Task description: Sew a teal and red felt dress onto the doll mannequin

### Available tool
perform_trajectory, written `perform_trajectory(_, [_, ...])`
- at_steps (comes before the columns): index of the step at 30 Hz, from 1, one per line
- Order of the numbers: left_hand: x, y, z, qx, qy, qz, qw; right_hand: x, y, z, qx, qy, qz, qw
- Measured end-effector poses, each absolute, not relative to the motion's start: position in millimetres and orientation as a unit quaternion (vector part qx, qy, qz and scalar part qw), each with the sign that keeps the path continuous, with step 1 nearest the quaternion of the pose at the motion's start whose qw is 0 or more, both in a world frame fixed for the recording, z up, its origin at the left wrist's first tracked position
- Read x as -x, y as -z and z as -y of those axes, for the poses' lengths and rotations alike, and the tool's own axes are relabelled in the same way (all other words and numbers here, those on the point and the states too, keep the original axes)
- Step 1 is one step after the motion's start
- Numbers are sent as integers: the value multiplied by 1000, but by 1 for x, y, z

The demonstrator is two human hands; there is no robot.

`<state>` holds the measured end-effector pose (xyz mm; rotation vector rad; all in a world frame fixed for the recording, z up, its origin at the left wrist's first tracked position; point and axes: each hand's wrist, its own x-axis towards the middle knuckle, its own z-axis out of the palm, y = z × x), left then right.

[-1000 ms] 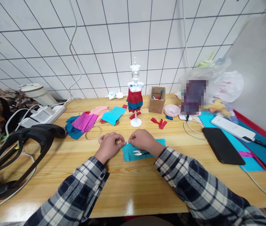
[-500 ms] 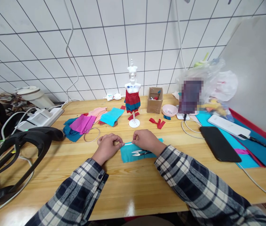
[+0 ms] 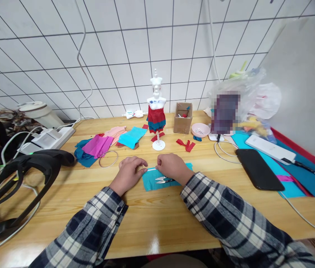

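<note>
A turquoise cloth piece [image 3: 152,183] lies flat on the wooden table, with a narrow white strip [image 3: 152,169] along its far edge. My left hand [image 3: 128,172] rests at the cloth's far left corner, thumb and forefinger slightly apart, with nothing visible between them. At the strip's right end, my right hand [image 3: 171,166] is closed in a pinch over the strip and cloth edge; its fingertips are partly hidden. Small thread snips [image 3: 164,180] lie on the cloth beneath my right hand, blades pointing left, their handles partly covered.
Behind the cloth stands a white mini dress form [image 3: 157,100] in a red and blue skirt. Near it are a cardboard box [image 3: 182,124], a pink bowl [image 3: 200,136] and red scraps [image 3: 187,144]. Coloured cloths [image 3: 98,146] lie left; a black phone [image 3: 259,169] lies right.
The left thumb and forefinger have parted slightly at the strip's left end. My right hand stays pinched at almost the same place. The view has shifted very slightly.
</note>
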<state>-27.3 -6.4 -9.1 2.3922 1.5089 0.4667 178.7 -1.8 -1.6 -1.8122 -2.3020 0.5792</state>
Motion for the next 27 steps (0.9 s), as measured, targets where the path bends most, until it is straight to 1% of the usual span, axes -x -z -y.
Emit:
perform_trajectory(4, [26, 10, 9, -865, -140, -470, 106, -188, -3, 1, 626, -181, 755, 66])
perform_trajectory(11, [31, 14, 6, -869, -144, -463, 95, -199, -1, -5, 640, -198, 740, 61])
perform_trajectory(16, [32, 16, 7, -871, -138, -460, 99, -213, -4, -4, 639, -215, 734, 79])
perform_trajectory(19, [33, 14, 5, -865, -160, -460, 117, -229, -7, 3, 640, -224, 726, 118])
perform_trajectory(22, [50, 4, -5, -843, -223, -474, 124, -247, -5, 10, 635, -239, 707, 199])
perform_trajectory(24, [75, -3, -14, -823, -244, -503, 100, -258, -2, 13, 638, -230, 695, 238])
perform_trajectory(25, [90, -6, -18, -817, -229, -523, 88, -262, -1, 14, 641, -225, 691, 248])
perform_trajectory(27, [120, -9, -24, -792, -174, -584, 30, -265, 3, 16, 640, -222, 689, 259])
